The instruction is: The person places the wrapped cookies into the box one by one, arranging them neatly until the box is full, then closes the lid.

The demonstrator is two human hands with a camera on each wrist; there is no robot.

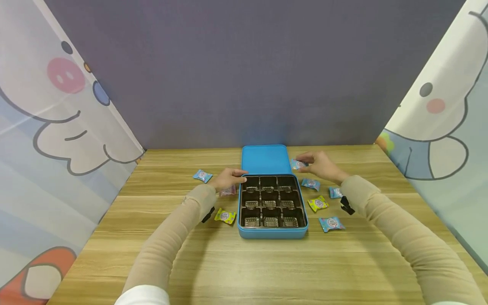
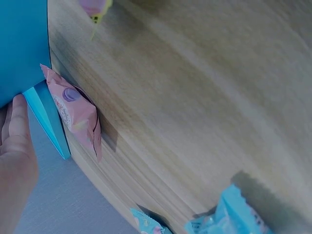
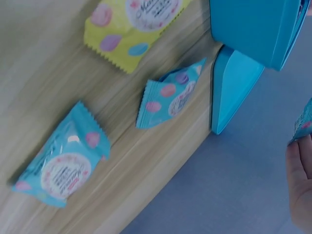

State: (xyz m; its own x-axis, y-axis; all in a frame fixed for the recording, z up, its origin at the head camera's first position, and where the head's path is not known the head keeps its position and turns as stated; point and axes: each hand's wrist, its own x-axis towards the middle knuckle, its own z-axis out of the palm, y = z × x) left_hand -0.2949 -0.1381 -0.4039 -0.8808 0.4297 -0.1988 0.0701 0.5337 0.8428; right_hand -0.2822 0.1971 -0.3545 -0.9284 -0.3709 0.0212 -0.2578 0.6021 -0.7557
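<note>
A blue tin [image 1: 272, 233] stands with its lid folded back [image 1: 265, 159]; inside is a dark tray [image 1: 269, 194] of small compartments with no sweets in them. My left hand [image 1: 228, 178] touches the tin's back left corner, its fingers [image 2: 18, 122] fairly straight in the left wrist view. Behind the tin's right side my right hand [image 1: 322, 165] pinches a blue wrapped sweet [image 1: 298, 164] between thumb and fingers, above the table. That sweet is only partly visible at the right wrist view's edge. A pink wrapped sweet [image 2: 75, 109] lies beside the tin, near my left hand.
Left of the tin lie a blue sweet [image 1: 202, 176] and a yellow one [image 1: 225, 216]. To its right are a yellow sweet [image 1: 318, 203] and blue sweets [image 1: 311, 184], one partly covered by my right forearm. A grey panel [image 1: 259, 76] rises behind the table.
</note>
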